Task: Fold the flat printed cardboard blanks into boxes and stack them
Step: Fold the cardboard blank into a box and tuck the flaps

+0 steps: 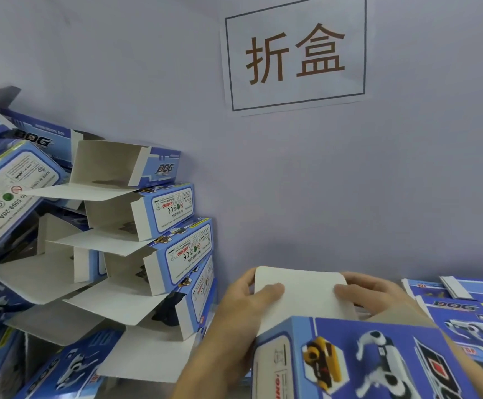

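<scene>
A blue printed box (358, 361) with a robot dog picture fills the bottom right, close to the camera. Its white end flap (303, 298) stands up at the far end. My left hand (240, 309) grips the flap's left edge, thumb on its near face. My right hand (375, 295) grips the flap's right edge the same way. A stack of folded boxes (159, 226) with open white flaps leans against the wall on the left. Flat printed blanks (470, 318) lie in a pile at the right.
A pale blue wall (292, 182) rises straight ahead with a paper sign (295, 56) taped on it. More folded boxes (7, 182) are heaped at the far left, some tilted. The table top is mostly hidden under boxes.
</scene>
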The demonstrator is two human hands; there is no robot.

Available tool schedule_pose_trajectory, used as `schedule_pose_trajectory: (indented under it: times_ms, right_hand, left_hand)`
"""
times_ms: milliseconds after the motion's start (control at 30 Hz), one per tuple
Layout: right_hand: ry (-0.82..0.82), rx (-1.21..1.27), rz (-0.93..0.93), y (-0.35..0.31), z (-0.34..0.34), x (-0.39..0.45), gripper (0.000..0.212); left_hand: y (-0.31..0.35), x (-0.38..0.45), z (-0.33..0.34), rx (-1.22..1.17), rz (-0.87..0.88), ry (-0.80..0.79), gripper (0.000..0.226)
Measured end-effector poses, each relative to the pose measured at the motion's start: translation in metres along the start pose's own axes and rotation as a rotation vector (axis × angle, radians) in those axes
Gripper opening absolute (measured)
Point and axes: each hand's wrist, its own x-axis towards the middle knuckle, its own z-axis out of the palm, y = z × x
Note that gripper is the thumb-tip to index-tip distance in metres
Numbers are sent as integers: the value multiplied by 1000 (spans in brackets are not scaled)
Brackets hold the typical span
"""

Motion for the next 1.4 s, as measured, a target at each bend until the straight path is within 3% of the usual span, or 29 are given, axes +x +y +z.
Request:
schedule_pose_trajectory:
  times_ms: [33,233,633,800,833,933,1000,1067,1100,1200,1300,1400]
  right_hand:
    - [-17,37,-13,-2,2,-1,8]
    - [-30,136,-68,-1,4,-1,31]
    - [-53,134,-99,-4,6,-6,22]
    - [-161,251,27,-12,7,-4,60]
    - [-202,278,27,-17,11,-6,60]
    - [-364,376,-15,-24,17,-18,31]
    - [-288,549,61,-33,10,-33,31]
    - [-338,458,48,-32,11,-37,32]
    - [-330,432,6,-32,13,-38,31]
    - [12,512,-58,-42,2,-32,50]
    - [237,516,-258,-42,-6,-30,50]
    - [291,511,-322,-40,-4,-36,50]
  left_hand:
    - [0,0,-1,16,0,-13,18]
    - [0,0,-3,-17,29,-18,22]
    - [0,1,-5,-33,92,33,3]
    - [5,2,-13,-186,125,180,17]
    - [6,3,-16,-199,138,231,17]
    - [5,6,-22,-232,194,365,19]
    - [4,6,-23,-284,232,436,20]
    - [6,6,-21,-298,288,501,17]
    - [7,7,-19,-300,327,510,16]
    - [10,7,-13,-247,417,458,8]
    - [10,7,-7,-106,463,385,7]
    - [11,4,0,-23,484,323,12]
